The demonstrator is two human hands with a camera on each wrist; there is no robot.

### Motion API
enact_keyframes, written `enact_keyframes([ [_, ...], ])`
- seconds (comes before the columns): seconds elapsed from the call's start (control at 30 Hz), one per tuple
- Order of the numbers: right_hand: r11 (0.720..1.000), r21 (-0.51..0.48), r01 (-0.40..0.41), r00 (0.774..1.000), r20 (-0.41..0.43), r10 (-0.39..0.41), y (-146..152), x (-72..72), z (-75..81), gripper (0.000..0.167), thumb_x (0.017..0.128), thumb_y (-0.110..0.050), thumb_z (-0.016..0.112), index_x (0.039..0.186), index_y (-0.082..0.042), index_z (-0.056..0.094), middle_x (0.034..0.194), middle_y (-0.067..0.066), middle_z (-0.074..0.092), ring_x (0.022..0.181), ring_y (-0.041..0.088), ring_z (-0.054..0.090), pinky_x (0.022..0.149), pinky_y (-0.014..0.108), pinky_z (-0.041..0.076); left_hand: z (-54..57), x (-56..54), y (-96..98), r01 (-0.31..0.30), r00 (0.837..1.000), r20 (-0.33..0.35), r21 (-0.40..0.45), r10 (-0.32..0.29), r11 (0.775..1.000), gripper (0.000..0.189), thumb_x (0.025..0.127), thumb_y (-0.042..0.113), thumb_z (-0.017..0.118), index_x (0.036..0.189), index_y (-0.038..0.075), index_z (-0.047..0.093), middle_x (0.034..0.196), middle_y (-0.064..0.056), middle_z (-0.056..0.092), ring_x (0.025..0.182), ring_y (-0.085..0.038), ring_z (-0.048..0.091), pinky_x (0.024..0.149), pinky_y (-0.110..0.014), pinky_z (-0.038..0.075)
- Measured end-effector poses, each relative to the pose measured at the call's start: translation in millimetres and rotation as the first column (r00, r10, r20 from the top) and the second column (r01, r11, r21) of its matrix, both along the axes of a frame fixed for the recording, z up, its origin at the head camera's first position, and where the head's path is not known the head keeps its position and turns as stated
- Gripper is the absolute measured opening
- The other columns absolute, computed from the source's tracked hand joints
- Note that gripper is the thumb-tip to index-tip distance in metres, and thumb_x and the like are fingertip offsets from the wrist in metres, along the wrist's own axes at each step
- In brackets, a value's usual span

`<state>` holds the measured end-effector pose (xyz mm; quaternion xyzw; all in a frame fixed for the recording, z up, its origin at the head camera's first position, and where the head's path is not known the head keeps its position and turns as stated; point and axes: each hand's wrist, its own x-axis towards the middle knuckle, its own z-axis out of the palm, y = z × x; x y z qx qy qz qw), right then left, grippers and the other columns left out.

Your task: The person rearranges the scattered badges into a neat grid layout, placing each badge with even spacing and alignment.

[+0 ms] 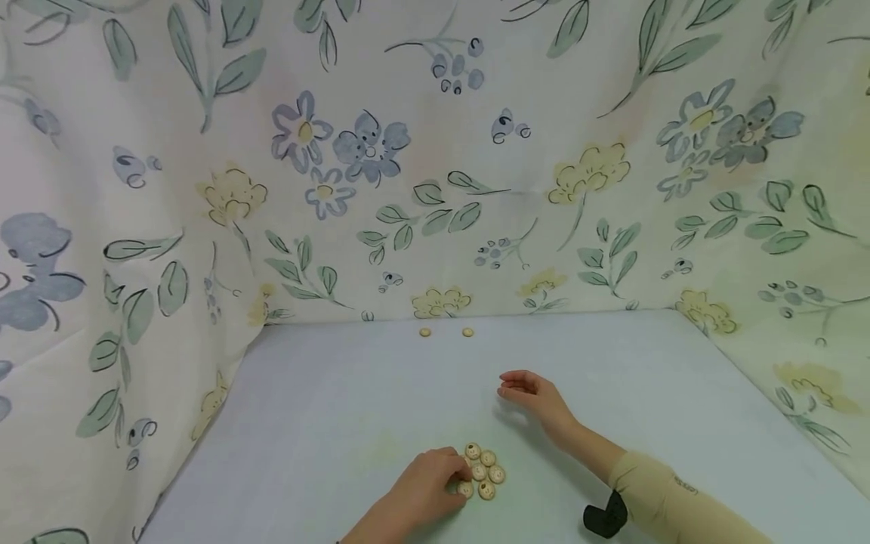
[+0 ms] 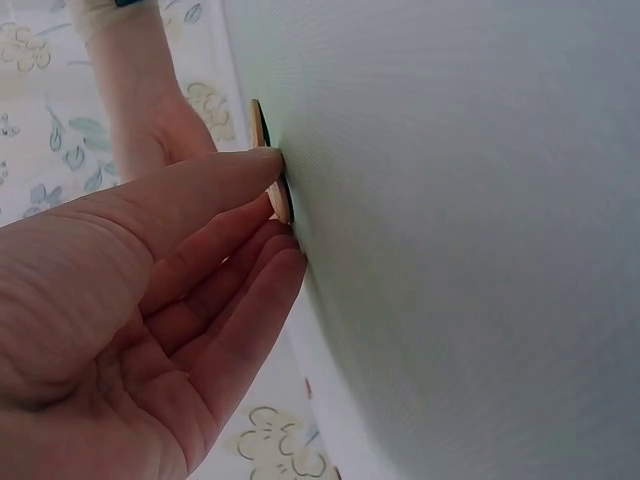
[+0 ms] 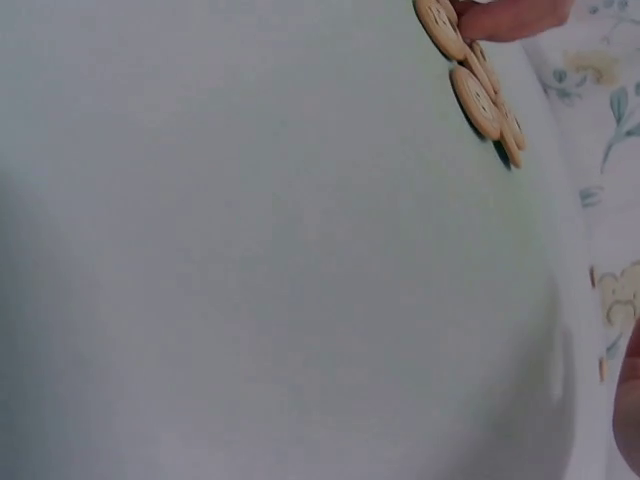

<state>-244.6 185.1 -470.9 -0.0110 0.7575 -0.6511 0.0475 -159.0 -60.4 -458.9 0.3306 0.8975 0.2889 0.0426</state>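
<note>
Several round, pale wooden buttons (image 1: 497,474) lie grouped on the white tabletop in the head view. My left hand (image 1: 428,483) is at the group's left side, its thumb and curled fingers pinching a button (image 1: 465,490) at the near left. Seen edge-on in the left wrist view, a button (image 2: 256,118) sits under the thumb (image 2: 225,180), low at the table surface. Farther back and to the right, my right hand (image 1: 540,400) hovers over the table, fingers loosely bent, holding nothing. In the right wrist view, buttons (image 3: 476,102) lie by the left hand's fingers (image 3: 515,18).
Near the back edge lie two more buttons, one on the left (image 1: 424,332) and one on the right (image 1: 468,332). A floral cloth (image 1: 435,189) hangs behind the white table (image 1: 326,400) and along both its sides. A black device (image 1: 606,515) sits at the right sleeve.
</note>
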Motion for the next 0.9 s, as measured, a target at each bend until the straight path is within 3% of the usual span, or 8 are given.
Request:
enact_keyframes([
  [0.53,0.987,0.030,-0.161,0.987,-0.004,0.161,1.4,65.9,-6.6,0.044,0.086,-0.020,0.075,0.119,0.005,0.060,0.101,0.008,0.065,0.090,0.017,0.061,0.078,0.024,0.050,1.2,-1.0,-0.1,-0.007,1.000,-0.003,-0.003,0.007,1.000,0.016,0.073,0.007,0.078,0.086,0.014,0.072,0.079,0.013,0.057,0.071,0.002,0.047,0.067,-0.018,0.042],
  [0.9,0.961,0.117,-0.251,0.966,-0.037,0.257,-0.5,90.9,-11.4,0.033,0.087,-0.020,0.073,0.111,0.000,0.063,0.097,0.009,0.064,0.083,0.014,0.061,0.073,0.025,0.051,2.4,-1.0,1.0,-0.006,1.000,-0.002,0.005,0.006,1.000,0.016,0.074,0.007,0.079,0.087,0.014,0.072,0.079,0.012,0.057,0.071,0.000,0.048,0.068,-0.018,0.043],
])
